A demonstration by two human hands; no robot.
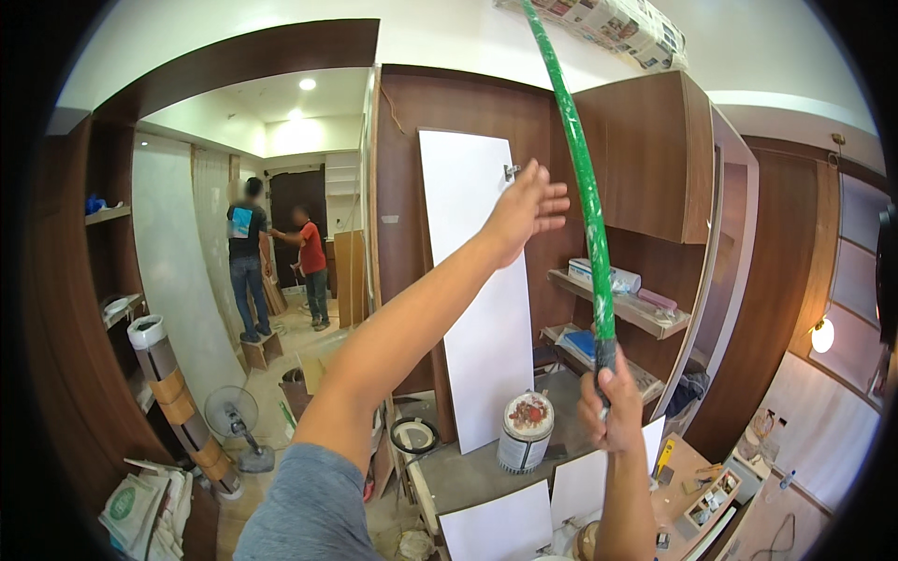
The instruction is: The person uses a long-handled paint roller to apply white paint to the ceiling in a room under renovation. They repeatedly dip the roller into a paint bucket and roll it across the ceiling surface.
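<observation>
My right hand point(613, 402) is wrapped round the dark lower end of a long green pole point(582, 173), which is spattered with white paint. The pole rises steeply, leaning slightly left at the top, and its upper end runs out of the picture. My left hand point(531, 210) is raised to the left of the pole, fingers stretched out and apart from it, holding nothing. Behind that hand a tall white panel point(482, 309) leans against the brown wall. Near the pole's top, a long fixture wrapped in newspaper point(617, 28) is mounted high on the white wall.
A paint-stained bucket point(526, 435) stands on the bench below. White boards point(500, 528) lie in front. To the right are a wall cabinet point(641, 154) and a loaded shelf point(622, 304). Two people point(248, 252) work in the far room. A fan point(234, 416) stands left.
</observation>
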